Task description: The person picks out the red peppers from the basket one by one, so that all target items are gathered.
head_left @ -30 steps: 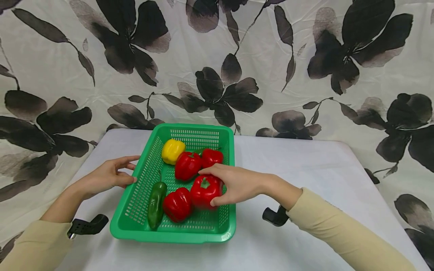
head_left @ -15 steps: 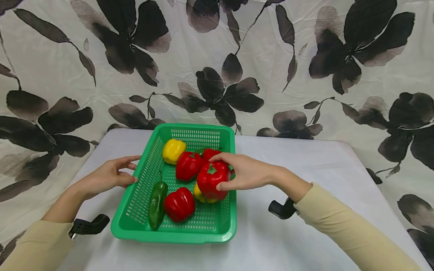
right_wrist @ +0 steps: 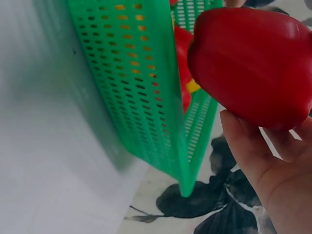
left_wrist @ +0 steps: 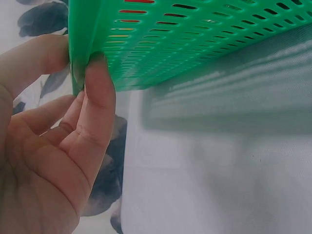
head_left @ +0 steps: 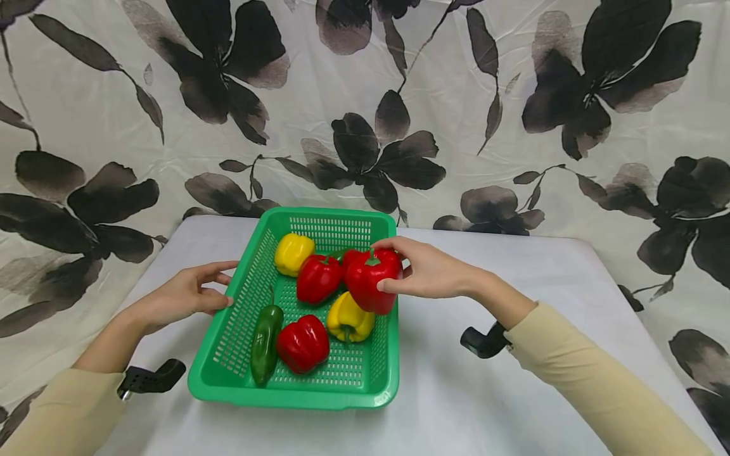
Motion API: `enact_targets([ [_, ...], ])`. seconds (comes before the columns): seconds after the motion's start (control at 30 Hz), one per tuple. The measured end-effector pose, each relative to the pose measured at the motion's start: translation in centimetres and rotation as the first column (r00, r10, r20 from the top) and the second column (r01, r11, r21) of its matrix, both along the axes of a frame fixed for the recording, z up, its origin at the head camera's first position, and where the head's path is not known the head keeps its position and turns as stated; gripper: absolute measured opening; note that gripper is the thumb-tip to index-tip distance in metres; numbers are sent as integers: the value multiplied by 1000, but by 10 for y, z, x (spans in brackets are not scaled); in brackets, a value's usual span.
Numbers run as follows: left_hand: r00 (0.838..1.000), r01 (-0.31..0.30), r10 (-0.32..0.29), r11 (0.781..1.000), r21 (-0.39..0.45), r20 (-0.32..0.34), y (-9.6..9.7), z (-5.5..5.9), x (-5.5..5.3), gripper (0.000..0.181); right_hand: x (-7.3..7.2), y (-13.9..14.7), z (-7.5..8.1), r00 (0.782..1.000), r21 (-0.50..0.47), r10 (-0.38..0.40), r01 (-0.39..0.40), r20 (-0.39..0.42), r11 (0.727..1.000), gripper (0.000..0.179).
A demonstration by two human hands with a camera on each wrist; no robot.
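Note:
My right hand grips a red bell pepper between thumb and fingers, raised over the right side of a green plastic basket. In the right wrist view the held pepper is beside the basket's rim. My left hand pinches the basket's left rim; in the left wrist view its thumb and fingers lie on either side of the rim. Just below the held pepper, a yellow bell pepper lies in the basket.
Also in the basket are a red pepper in front, a long green pepper at left, a yellow pepper at the back and another red one. More produce behind is partly hidden. A white-covered table lies beneath; floral cloth hangs behind.
My right hand has lifted the red bell pepper and moved it back and to the right, uncovering the yellow one beneath. The left hand stays at the rim.

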State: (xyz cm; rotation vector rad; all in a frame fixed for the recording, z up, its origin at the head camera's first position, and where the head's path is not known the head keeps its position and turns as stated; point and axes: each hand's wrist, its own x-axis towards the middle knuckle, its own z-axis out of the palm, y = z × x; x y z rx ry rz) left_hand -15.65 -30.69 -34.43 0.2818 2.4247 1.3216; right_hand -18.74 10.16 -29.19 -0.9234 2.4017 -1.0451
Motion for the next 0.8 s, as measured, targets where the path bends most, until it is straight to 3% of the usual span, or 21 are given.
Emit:
enact_targets([
  [0.2,1000,6,-6,1000,6,2,-1,-1,-1,75,-7,6,0,996,5,-84,84,19,996,59],
  [0.47,1000,10,-10,1000,0,18,-1,0,-2,76,-16,14,-3,985,-8,-168,168,-22,986,57],
  [0.8,1000,10,-10,1000,-1,24,-2,0,-2,76,-26,23,-8,953,18,-296,297,-64,955,60],
])
